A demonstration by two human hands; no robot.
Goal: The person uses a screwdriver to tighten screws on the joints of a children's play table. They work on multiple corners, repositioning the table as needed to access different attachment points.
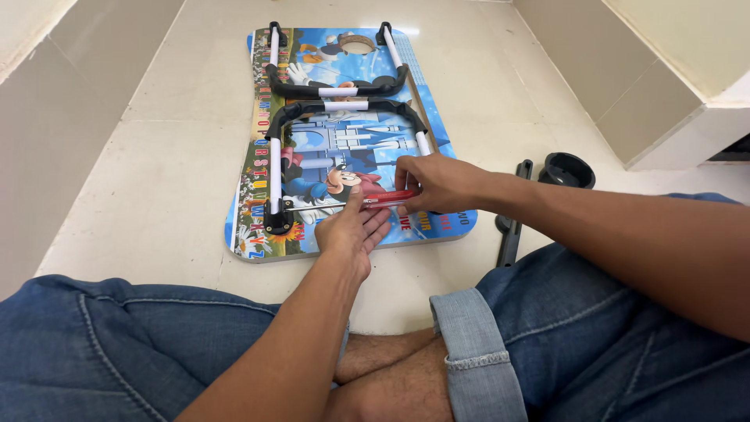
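Right now the colourful cartoon-printed folding table top lies underside-up on the tiled floor, and everything else sits around it. Two black-and-white U-shaped legs lie folded flat on the board. Both hands work near the board's near edge. The right hand closes around the red handle of a screwdriver, whose thin shaft runs leftward across the board toward the black hinge bracket at the near-left foot of the closer leg. The left hand lies with fingers loosely extended, cradling the screwdriver handle from below rather than gripping it. Off the board's right edge, on the floor, rest a black cup-holder ring and a black plastic strip, both apart from the board. By my reading, the step in hand is driving a screw at that bracket. Keeping the tip seated squarely in the screw head appears to be what the next turn calls for.
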